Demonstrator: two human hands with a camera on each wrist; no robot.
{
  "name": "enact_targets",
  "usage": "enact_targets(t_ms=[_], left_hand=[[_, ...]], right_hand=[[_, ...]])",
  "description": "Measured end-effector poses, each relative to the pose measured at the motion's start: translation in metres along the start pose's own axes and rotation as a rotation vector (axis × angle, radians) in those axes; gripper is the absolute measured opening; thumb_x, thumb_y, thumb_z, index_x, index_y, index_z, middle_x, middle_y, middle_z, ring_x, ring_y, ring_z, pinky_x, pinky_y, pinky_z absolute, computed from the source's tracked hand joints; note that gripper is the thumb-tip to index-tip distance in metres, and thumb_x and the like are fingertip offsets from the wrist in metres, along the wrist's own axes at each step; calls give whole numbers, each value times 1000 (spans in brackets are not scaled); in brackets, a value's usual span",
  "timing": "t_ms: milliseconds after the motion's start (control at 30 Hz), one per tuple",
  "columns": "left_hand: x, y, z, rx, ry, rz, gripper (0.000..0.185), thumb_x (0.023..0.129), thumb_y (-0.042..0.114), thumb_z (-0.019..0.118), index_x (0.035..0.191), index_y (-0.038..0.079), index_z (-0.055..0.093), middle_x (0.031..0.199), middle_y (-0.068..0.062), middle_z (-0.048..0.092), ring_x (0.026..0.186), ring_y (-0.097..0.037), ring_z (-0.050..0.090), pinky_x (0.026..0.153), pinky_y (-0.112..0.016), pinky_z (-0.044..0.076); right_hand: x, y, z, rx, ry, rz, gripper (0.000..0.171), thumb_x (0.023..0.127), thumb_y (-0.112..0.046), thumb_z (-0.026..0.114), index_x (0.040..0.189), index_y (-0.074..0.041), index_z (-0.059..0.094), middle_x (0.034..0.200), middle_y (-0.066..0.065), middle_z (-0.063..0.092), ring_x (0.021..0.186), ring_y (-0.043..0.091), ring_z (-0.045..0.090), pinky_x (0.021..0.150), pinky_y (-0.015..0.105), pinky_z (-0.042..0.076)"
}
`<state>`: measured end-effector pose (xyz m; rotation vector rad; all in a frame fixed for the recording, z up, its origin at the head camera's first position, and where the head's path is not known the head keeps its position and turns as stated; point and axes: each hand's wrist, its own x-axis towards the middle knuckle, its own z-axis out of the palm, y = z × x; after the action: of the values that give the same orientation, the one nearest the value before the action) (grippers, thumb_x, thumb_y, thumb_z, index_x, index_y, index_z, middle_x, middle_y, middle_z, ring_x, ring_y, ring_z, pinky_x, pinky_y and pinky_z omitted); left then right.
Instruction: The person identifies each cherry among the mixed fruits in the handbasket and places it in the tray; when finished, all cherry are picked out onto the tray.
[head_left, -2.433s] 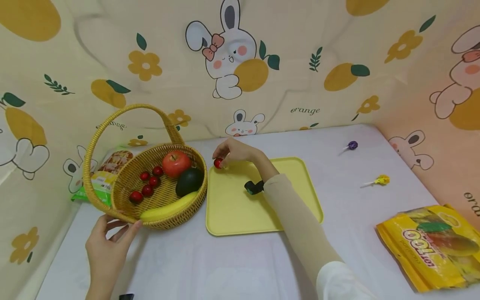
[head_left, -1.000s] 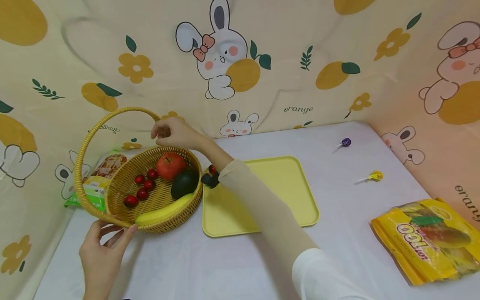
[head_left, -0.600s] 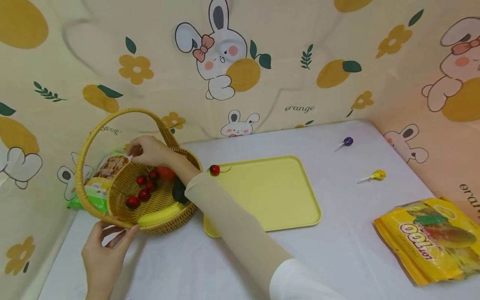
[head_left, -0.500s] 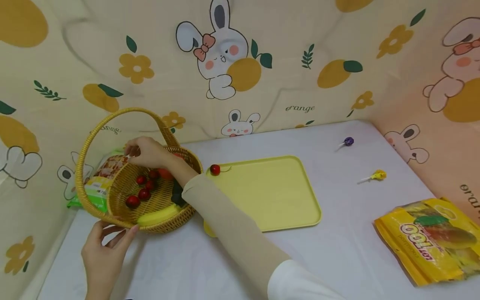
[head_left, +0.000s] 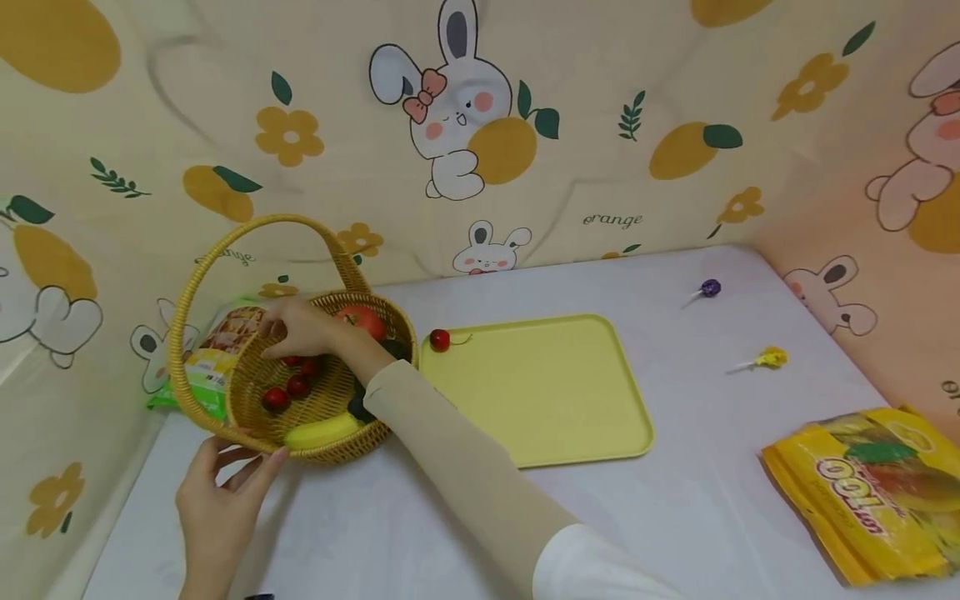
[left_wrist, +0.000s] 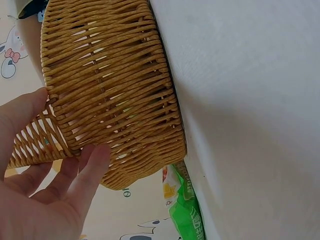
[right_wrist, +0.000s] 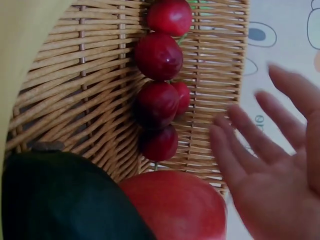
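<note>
Cherries (right_wrist: 159,75) in basket (head_left: 247,392), just beside open right-hand fingers (right_wrist: 235,135)

White-clothed table (head_left: 675,517), wicker basket (head_left: 247,421) at far left, green snack packet (head_left: 197,375) behind it, yellow tray (head_left: 540,392) at centre, two lollipops far right, yellow bag (head_left: 877,492) near right
</note>
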<state>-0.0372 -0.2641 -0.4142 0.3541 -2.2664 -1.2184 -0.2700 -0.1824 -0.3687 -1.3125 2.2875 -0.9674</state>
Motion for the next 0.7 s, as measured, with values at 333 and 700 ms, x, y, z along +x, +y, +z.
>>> enact_targets(t_ms=[333, 700], left_hand=[[0, 0, 1, 0, 3, -1, 45, 75, -7, 84, 114, -4, 60, 104, 1, 58, 90, 1, 61, 74, -6, 56], [0, 1, 0, 11, -6, 8, 45, 76, -7, 83, 115, -4, 61, 105, 2, 57, 91, 2, 60, 75, -6, 56]], right_hand=[[-1, 0, 7, 77, -229, 73, 43, 89, -18, 78, 130, -8, 64, 127, 4, 62, 114, 10, 57, 84, 11, 50], [-5, -1, 7, 113, -430, 132, 42, 86, 2, 76, 126, -5, 66, 122, 5, 63, 105, 12, 58, 78, 16, 54]])
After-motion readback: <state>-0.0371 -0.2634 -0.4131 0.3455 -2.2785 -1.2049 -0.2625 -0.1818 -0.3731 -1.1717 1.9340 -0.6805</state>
